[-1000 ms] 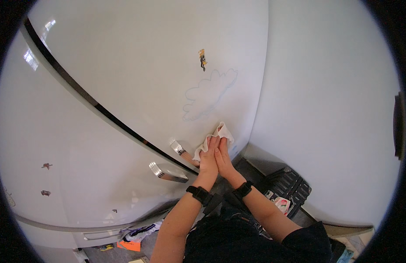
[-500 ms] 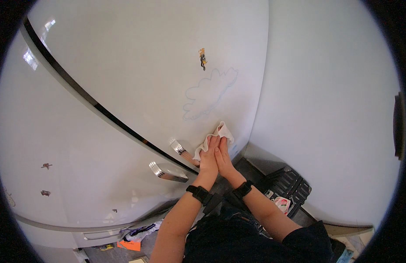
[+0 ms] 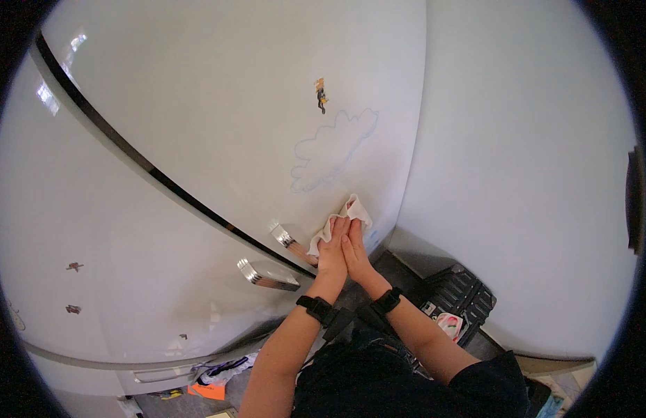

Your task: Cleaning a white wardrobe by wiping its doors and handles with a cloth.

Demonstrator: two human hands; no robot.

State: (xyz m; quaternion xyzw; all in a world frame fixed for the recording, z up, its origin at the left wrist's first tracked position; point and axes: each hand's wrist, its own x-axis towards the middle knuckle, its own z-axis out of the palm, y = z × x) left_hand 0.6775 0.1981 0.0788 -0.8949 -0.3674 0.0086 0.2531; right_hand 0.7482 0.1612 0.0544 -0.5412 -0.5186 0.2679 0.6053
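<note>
My left hand (image 3: pixel 332 249) and my right hand (image 3: pixel 355 251) lie flat side by side, both pressing a white cloth (image 3: pixel 349 212) against the lower part of a white fridge door (image 3: pixel 232 118). The cloth sticks out above and to the left of my fingertips. Just above it on the door is a faint blue cloud-shaped outline (image 3: pixel 333 148), with a small orange and black sticker (image 3: pixel 321 95) higher up. Each wrist wears a black band.
A dark gap (image 3: pixel 149 167) runs diagonally between the two fridge doors, with two silver handles (image 3: pixel 267 273) by my left wrist. A white wall (image 3: pixel 532 181) stands on the right. A black crate (image 3: pixel 457 298) sits on the floor below it.
</note>
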